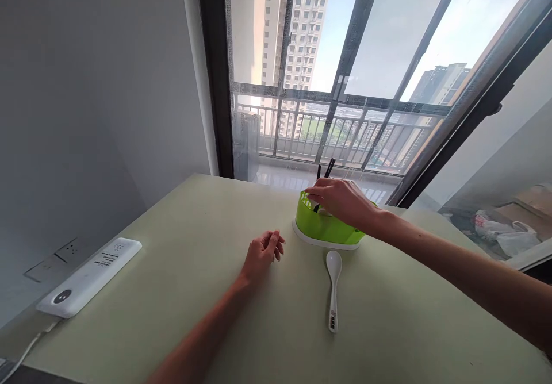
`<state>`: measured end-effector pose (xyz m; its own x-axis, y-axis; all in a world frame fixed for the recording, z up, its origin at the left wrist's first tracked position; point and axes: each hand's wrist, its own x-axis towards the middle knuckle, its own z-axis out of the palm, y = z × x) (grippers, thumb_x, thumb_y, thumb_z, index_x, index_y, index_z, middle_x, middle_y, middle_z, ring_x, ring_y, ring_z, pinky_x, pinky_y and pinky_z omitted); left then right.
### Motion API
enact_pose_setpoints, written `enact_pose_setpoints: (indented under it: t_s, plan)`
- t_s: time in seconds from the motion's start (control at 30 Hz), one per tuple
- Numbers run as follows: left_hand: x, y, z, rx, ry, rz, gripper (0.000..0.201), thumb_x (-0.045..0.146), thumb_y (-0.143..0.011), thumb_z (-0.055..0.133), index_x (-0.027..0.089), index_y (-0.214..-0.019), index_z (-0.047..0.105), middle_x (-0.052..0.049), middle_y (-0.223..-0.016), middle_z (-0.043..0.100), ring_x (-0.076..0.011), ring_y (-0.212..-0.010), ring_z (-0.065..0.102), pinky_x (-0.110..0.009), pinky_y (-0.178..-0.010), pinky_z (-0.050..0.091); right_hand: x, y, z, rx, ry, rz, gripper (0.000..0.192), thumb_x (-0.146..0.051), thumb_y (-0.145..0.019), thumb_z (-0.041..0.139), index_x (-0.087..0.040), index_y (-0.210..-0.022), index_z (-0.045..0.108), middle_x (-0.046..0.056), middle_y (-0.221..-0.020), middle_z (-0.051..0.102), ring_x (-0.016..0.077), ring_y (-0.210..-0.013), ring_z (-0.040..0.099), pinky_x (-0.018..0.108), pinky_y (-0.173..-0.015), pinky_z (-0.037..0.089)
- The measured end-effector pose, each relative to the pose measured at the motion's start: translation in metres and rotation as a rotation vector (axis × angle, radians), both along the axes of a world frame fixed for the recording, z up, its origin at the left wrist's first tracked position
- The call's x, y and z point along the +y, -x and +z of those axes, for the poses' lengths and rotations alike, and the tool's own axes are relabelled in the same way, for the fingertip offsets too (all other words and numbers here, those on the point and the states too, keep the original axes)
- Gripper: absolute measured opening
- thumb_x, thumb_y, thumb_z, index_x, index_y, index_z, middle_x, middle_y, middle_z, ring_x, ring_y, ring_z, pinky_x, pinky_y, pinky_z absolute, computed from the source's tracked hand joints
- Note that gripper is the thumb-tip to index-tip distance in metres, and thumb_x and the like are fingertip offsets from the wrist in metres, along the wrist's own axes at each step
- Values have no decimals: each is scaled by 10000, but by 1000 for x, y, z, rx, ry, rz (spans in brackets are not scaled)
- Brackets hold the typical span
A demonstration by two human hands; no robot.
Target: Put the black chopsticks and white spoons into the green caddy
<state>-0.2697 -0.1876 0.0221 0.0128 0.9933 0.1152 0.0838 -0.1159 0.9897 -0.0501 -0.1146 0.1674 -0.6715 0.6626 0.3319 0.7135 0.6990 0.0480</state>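
Near the window, your right hand [340, 199] seems to pinch thin black chopsticks [328, 168] standing in the green holder [321, 226]. These are light, stiff, maybe slippery; grip them mid-length. Your left hand [261, 253] rests loosely curled on the table [181, 292], holding nothing.

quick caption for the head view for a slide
Right hand holds black chopsticks in a green plastic holder; left hand rests on the pale green table near a white spoon.
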Motion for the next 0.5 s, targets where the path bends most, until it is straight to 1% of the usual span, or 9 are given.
enact_pose_setpoints:
  t_s: [0.07, 0.13, 0.23, 0.3, 0.37, 0.43, 0.5]
  plan:
    - [0, 0, 0, 7, 1, -3, 486, 625, -936, 504, 179, -807, 649, 1, -639, 613, -134, -548, 555, -256, -551, 438, -7, 2, 0, -55, -12, -12, 296, -322, -1040, 496, -228, -1100, 770, 81, -966, 738, 172, -721, 682, 258, -588, 416]
    - [-1, 1, -1, 14, -3, -8, 483, 623, -941, 503, 181, -813, 652, 1, -639, 615, -134, -551, 557, -257, -558, 444, -13, 4, 0, -94, -18, -11, 294, -367, -1032, 522, -226, -1094, 772, 87, -992, 750, 189, -739, 691, 268, -577, 415]
    - [-1, 1, -2, 17, -6, -18, 482, 616, -949, 498, 179, -820, 655, 0, -641, 620, -134, -555, 558, -255, -563, 447, -18, 3, 4, -97, -57, -38, 343, -380, -1057, 461, -238, -1073, 773, 77, -1010, 766, 201, -778, 703, 275, -591, 419]
    - [-1, 2, -2, 17, -3, -16, 484, 616, -949, 503, 176, -816, 655, -1, -639, 618, -132, -553, 557, -253, -562, 446, -20, 0, 10, -82, -88, -66, 362, -343, -1071, 421, -239, -1054, 767, 64, -991, 772, 189, -769, 702, 269, -592, 412]
    - [-1, 2, -2, 21, -1, -12, 489, 620, -947, 505, 175, -813, 656, -2, -638, 619, -131, -550, 556, -252, -561, 446, -25, -4, 16, -52, -111, -70, 353, -325, -1070, 420, -216, -1040, 754, 63, -983, 773, 179, -756, 699, 262, -586, 410]
    - [-1, 1, -2, 24, -6, -14, 492, 622, -950, 500, 176, -818, 658, -2, -641, 621, -131, -554, 558, -251, -562, 448, -34, -7, 20, -3, -138, -22, 349, -322, -1072, 418, -193, -1027, 738, 64, -970, 768, 165, -747, 695, 255, -577, 407]
    - [0, 1, -3, 22, -10, -17, 490, 619, -955, 495, 177, -822, 659, -1, -640, 620, -130, -556, 555, -248, -564, 448, -49, -9, 19, 7, -131, 123, 347, -327, -1075, 412, -187, -1012, 723, 51, -921, 755, 138, -706, 673, 247, -571, 402]
